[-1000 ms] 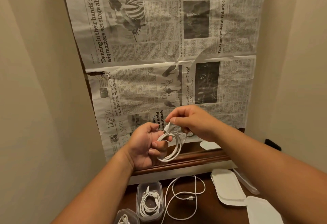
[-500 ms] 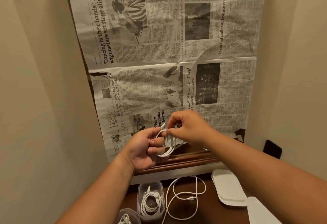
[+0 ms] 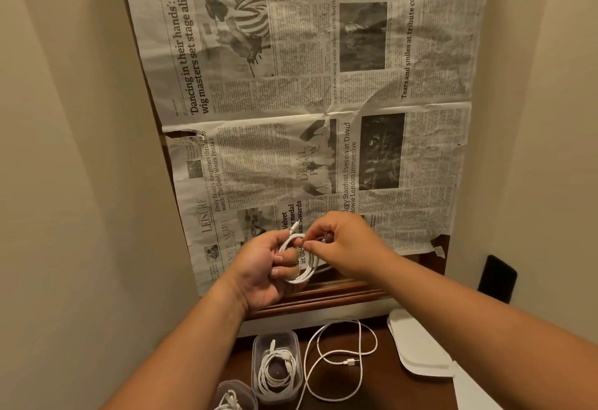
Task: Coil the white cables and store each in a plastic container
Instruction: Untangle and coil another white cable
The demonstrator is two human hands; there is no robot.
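I hold a coiled white cable (image 3: 302, 265) up in front of the newspaper-covered wall. My left hand (image 3: 262, 267) grips the coil from the left, its fingers curled through the loops. My right hand (image 3: 343, 241) pinches the cable at the top of the coil, where one connector end sticks up. Below on the dark table, a clear plastic container (image 3: 257, 345) holds another coiled cable. A second container (image 3: 226, 388) with a cable shows at the bottom edge. A loose white cable (image 3: 339, 361) lies uncoiled beside them.
White container lids (image 3: 417, 345) lie on the table at the right. Newspaper (image 3: 307, 102) covers the wall ahead above a wooden ledge (image 3: 323, 293). A dark object (image 3: 496, 277) sits against the right wall. Plain walls close in on both sides.
My right hand has moved left and down onto the top of the coil, bringing the cable end with it. The coil is tighter in my left hand.
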